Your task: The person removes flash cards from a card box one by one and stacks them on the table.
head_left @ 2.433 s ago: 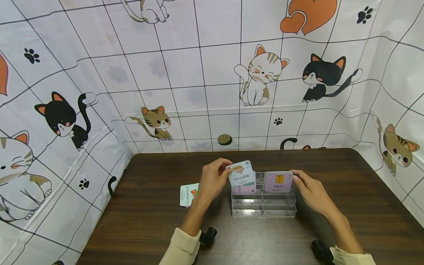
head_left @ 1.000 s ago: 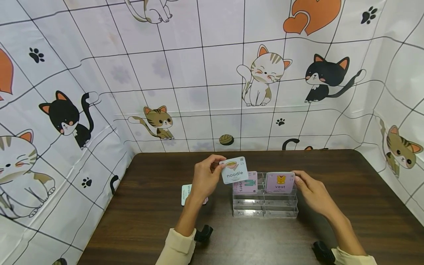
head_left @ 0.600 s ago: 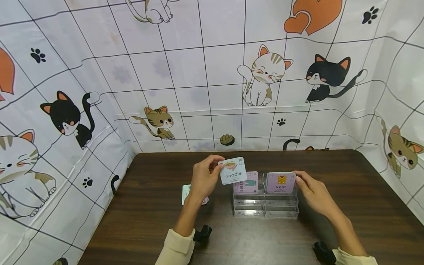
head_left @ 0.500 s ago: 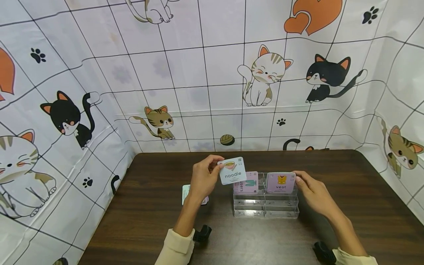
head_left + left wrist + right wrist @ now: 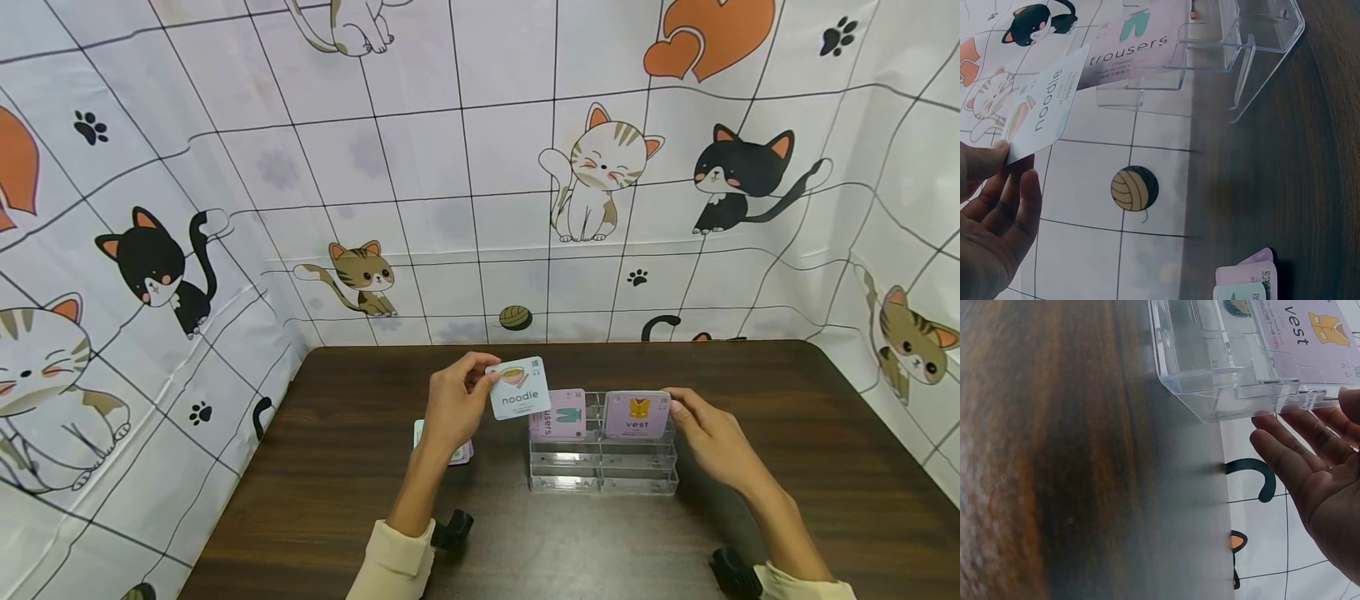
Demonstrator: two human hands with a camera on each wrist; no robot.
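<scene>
A clear rack (image 5: 639,486) stands on the desk (image 5: 337,508), split into left and right columns of stepped compartments. In the rearmost left compartment the trousers card (image 5: 567,415) stands turned on its side; the rearmost right one holds the upright vest card (image 5: 637,416). The left hand (image 5: 456,404) has its grip clamped on one corner of the noodle card (image 5: 519,388), slightly tilted, in the air just left of the rack. The right hand (image 5: 708,433) touches the rack's right end; whether its grip pinches there, I cannot tell. A pile (image 5: 462,452) lies left of the rack, partly hidden by the left hand and forearm. Cat-print cloth (image 5: 442,167) hangs behind.
</scene>
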